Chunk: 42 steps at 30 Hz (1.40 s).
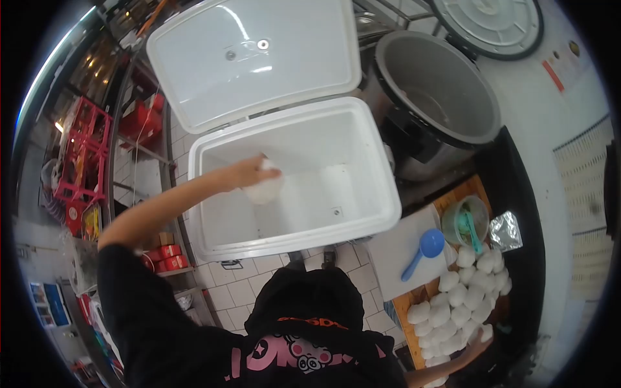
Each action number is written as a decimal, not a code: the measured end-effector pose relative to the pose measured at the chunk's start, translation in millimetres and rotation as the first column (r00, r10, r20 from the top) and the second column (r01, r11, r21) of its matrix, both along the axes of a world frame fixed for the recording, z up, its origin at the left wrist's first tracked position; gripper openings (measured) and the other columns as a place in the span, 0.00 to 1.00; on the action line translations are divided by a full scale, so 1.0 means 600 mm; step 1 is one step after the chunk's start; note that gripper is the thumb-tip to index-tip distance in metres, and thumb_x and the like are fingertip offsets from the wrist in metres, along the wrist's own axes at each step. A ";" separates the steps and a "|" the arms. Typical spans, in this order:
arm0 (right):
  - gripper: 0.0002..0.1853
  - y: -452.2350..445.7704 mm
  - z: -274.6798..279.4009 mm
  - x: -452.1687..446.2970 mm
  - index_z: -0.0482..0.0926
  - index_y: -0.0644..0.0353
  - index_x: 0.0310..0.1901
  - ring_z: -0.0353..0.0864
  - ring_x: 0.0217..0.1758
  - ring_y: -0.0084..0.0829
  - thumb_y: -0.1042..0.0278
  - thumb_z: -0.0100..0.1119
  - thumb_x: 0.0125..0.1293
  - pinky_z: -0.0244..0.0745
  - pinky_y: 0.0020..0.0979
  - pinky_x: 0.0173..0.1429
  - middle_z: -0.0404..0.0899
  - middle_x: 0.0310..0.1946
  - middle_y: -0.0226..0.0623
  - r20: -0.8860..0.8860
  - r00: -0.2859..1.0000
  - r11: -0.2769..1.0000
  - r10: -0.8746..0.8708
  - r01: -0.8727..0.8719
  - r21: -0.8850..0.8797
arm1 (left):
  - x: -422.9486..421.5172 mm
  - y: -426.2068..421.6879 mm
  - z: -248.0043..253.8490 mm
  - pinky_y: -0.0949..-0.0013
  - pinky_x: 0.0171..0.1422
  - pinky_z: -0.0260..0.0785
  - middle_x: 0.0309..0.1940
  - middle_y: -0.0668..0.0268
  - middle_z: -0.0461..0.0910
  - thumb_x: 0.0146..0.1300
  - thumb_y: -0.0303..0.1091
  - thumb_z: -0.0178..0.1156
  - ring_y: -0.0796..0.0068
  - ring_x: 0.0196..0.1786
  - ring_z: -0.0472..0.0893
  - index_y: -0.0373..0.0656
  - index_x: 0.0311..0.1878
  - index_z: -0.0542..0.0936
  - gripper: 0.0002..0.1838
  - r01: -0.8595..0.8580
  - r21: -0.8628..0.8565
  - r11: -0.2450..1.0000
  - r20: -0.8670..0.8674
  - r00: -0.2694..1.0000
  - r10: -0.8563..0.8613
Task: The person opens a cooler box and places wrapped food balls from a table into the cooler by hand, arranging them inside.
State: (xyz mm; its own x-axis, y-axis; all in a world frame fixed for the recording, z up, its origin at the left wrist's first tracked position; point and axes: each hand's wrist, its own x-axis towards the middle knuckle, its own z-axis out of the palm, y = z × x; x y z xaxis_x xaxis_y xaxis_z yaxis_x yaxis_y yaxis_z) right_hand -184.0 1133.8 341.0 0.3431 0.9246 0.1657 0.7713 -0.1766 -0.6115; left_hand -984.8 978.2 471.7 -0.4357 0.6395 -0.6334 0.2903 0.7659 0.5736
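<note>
Over the inside of an open white cooler box (297, 242), my left hand (251, 173) has its fingers closed on the top of a white, rounded bundle (264, 191). The bundle hangs just below the fingers and is slightly blurred. At the lower right, my right hand (477, 346) is closed around a white bundle (485, 333) at the edge of a pile of similar white bundles (457, 296). The pile lies on a wooden board beside the cooler.
The cooler's raised lid (255, 61) stands behind it. To the right are a large metal pot (440, 87), a round lid (491, 22), a white board (398, 249) with a blue scoop (431, 243), a clear tub (465, 222) and foil (506, 231). Shelves with red boxes (140, 123) line the left.
</note>
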 end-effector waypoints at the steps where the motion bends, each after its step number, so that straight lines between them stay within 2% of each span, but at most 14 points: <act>1: 0.29 -0.002 0.055 -0.049 0.64 0.63 0.59 0.70 0.52 0.39 0.59 0.57 0.59 0.66 0.38 0.55 0.68 0.53 0.47 -0.072 0.996 0.997 0.059 -0.056 0.050 | -0.020 0.002 -0.060 0.56 0.51 0.71 0.54 0.49 0.68 0.59 0.54 0.54 0.57 0.53 0.73 0.42 0.62 0.59 0.35 0.061 -0.070 0.996 0.052 0.997 -0.058; 7: 0.35 -0.001 0.296 -0.359 0.63 0.65 0.57 0.67 0.56 0.39 0.56 0.63 0.50 0.63 0.38 0.58 0.64 0.56 0.46 -0.339 0.839 0.893 0.426 -0.330 0.306 | -0.043 0.017 -0.229 0.45 0.56 0.68 0.62 0.53 0.56 0.61 0.53 0.53 0.54 0.58 0.68 0.43 0.65 0.50 0.38 -0.097 -0.283 0.954 0.445 0.868 0.220; 11: 0.36 0.014 0.361 -0.570 0.65 0.67 0.54 0.67 0.57 0.39 0.58 0.65 0.45 0.63 0.37 0.59 0.63 0.56 0.47 -0.528 0.398 0.617 0.750 -0.710 0.340 | -0.063 0.020 -0.259 0.56 0.44 0.72 0.48 0.51 0.70 0.56 0.40 0.56 0.56 0.48 0.74 0.37 0.51 0.69 0.22 0.344 -0.341 0.875 0.107 0.939 -0.327; 13: 0.43 0.026 0.385 -0.700 0.63 0.65 0.55 0.67 0.57 0.37 0.57 0.69 0.34 0.64 0.36 0.58 0.63 0.55 0.47 -0.613 0.236 0.413 0.754 -0.896 0.164 | -0.055 0.032 -0.227 0.58 0.40 0.71 0.39 0.51 0.74 0.53 0.35 0.56 0.54 0.41 0.76 0.37 0.42 0.73 0.15 0.826 -0.457 0.331 -0.053 0.346 -0.937; 14: 0.42 0.030 0.394 -0.771 0.62 0.64 0.56 0.67 0.57 0.36 0.62 0.68 0.34 0.65 0.36 0.57 0.65 0.54 0.44 -0.708 0.082 0.223 0.702 -0.969 0.109 | -0.053 0.032 -0.202 0.59 0.38 0.70 0.35 0.51 0.76 0.52 0.32 0.56 0.54 0.38 0.77 0.36 0.38 0.76 0.11 0.830 -0.465 0.308 -0.129 0.280 -0.951; 17: 0.38 0.027 0.384 -0.958 0.66 0.57 0.55 0.71 0.53 0.34 0.60 0.70 0.39 0.68 0.32 0.54 0.68 0.50 0.39 -0.698 -0.020 -0.203 0.716 -0.962 -0.181 | -0.037 0.003 -0.055 0.65 0.39 0.72 0.30 0.53 0.79 0.54 0.25 0.54 0.60 0.35 0.80 0.37 0.34 0.79 0.06 0.691 -0.271 0.670 -0.444 0.528 -0.724; 20: 0.35 0.001 0.291 -1.099 0.65 0.52 0.56 0.71 0.51 0.36 0.61 0.70 0.45 0.73 0.31 0.49 0.69 0.48 0.39 -0.746 0.077 -0.438 0.661 -0.768 -0.467 | -0.024 -0.070 0.097 0.64 0.36 0.70 0.29 0.53 0.77 0.59 0.25 0.51 0.59 0.32 0.79 0.36 0.40 0.75 0.07 0.410 0.202 0.889 -0.673 0.718 -0.178; 23: 0.38 -0.036 0.139 -1.155 0.63 0.53 0.57 0.70 0.53 0.37 0.57 0.71 0.43 0.73 0.30 0.49 0.68 0.49 0.42 -0.576 0.213 -0.346 0.790 -0.620 -0.704 | -0.008 -0.174 0.127 0.65 0.38 0.69 0.30 0.56 0.75 0.59 0.23 0.52 0.63 0.37 0.78 0.34 0.42 0.72 0.08 0.047 0.652 0.756 -0.497 0.780 0.380; 26: 0.42 -0.067 0.027 -1.195 0.60 0.51 0.59 0.64 0.58 0.41 0.56 0.71 0.42 0.70 0.34 0.53 0.60 0.53 0.46 -0.390 0.227 -0.176 0.892 -0.620 -0.765 | 0.030 -0.260 0.061 0.66 0.48 0.67 0.42 0.55 0.72 0.60 0.23 0.50 0.64 0.48 0.73 0.36 0.48 0.69 0.12 -0.047 0.652 0.757 -0.541 0.671 0.507; 28: 0.45 -0.072 -0.029 -1.215 0.56 0.53 0.62 0.57 0.62 0.45 0.55 0.70 0.43 0.61 0.36 0.63 0.56 0.56 0.48 -0.339 0.173 -0.107 0.925 -0.737 -0.667 | 0.069 -0.282 0.006 0.65 0.59 0.62 0.55 0.53 0.64 0.61 0.26 0.50 0.62 0.60 0.65 0.37 0.58 0.63 0.21 -0.426 0.782 0.455 -0.071 0.664 0.744; 32: 0.45 -0.090 -0.044 -1.194 0.51 0.53 0.64 0.60 0.61 0.42 0.50 0.68 0.49 0.64 0.38 0.62 0.57 0.59 0.50 -0.282 0.322 0.027 0.904 -0.700 -0.714 | 0.115 -0.301 -0.031 0.62 0.68 0.50 0.63 0.51 0.53 0.66 0.37 0.43 0.57 0.67 0.56 0.34 0.65 0.52 0.28 -0.614 0.608 0.504 0.255 0.752 0.608; 34: 0.45 -0.098 -0.041 -1.181 0.46 0.59 0.65 0.61 0.62 0.40 0.49 0.62 0.55 0.65 0.37 0.62 0.56 0.59 0.49 -0.514 0.630 0.003 0.583 -0.634 -0.773 | 0.118 -0.303 -0.054 0.61 0.71 0.41 0.63 0.48 0.52 0.68 0.42 0.36 0.52 0.68 0.53 0.32 0.65 0.50 0.29 -0.560 0.606 0.566 0.286 0.816 0.502; 38: 0.45 -0.114 -0.078 -1.212 0.41 0.66 0.66 0.64 0.61 0.38 0.53 0.60 0.59 0.67 0.35 0.60 0.56 0.60 0.48 -0.661 0.563 -0.074 0.495 -0.731 -0.678 | 0.105 -0.308 -0.041 0.61 0.70 0.42 0.62 0.46 0.52 0.68 0.42 0.35 0.50 0.67 0.53 0.32 0.65 0.50 0.28 -0.500 0.599 0.625 0.233 0.856 0.461; 42: 0.44 -0.121 -0.061 -1.232 0.43 0.73 0.64 0.67 0.57 0.38 0.57 0.60 0.59 0.70 0.34 0.59 0.59 0.57 0.50 -0.580 0.636 0.111 0.509 -0.717 -0.688 | 0.092 -0.316 -0.033 0.61 0.69 0.45 0.61 0.45 0.52 0.69 0.41 0.35 0.49 0.66 0.54 0.32 0.65 0.49 0.27 -0.429 0.569 0.702 0.204 0.900 0.384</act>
State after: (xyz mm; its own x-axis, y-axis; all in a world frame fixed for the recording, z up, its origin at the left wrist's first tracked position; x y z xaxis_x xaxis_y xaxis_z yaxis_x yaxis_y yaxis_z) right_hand -923.3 1061.4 304.3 -0.4923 0.4185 -0.7633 0.7919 -0.1488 -0.5923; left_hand -929.8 788.6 452.0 -0.7142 0.6612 -0.2296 -0.0236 0.3050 0.9520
